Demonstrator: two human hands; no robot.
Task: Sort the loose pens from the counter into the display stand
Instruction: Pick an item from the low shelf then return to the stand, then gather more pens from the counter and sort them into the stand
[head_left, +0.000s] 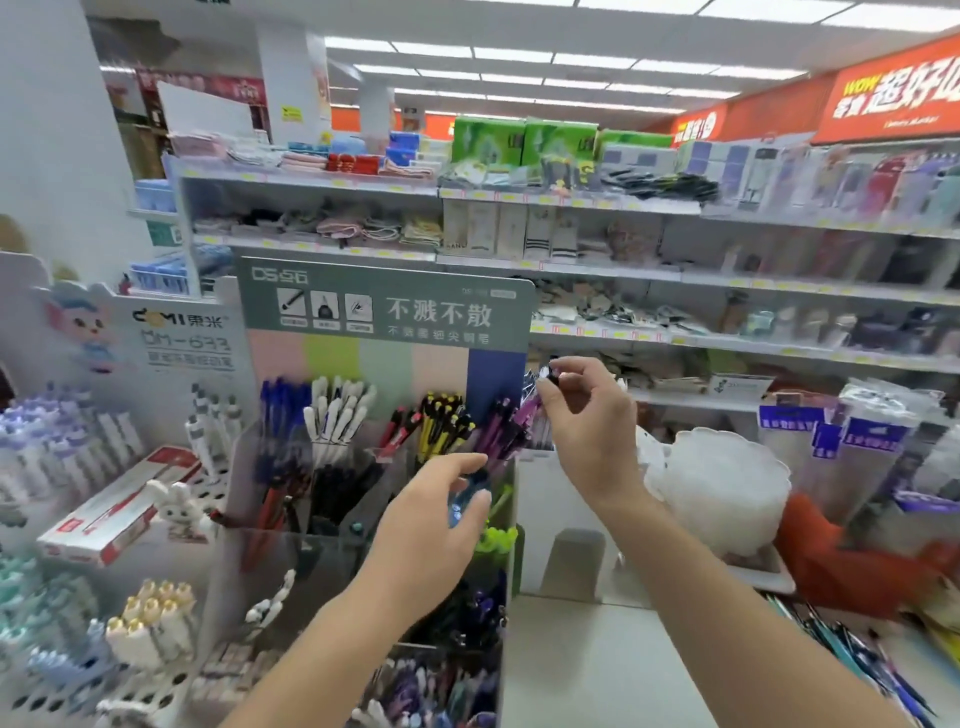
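The right hand (582, 415) is up at the stand's (384, 312) top right corner, thumb and forefinger pinching the dark, blurred tip of a purple pen (530, 402) that leans among the other purple pens in the rightmost top slot. The left hand (436, 519) hovers lower in front of the stand, fingers curled round something small, blue and shiny that is too blurred to name. Loose pens (857, 660), dark and teal, lie on the counter (597, 665) at far right.
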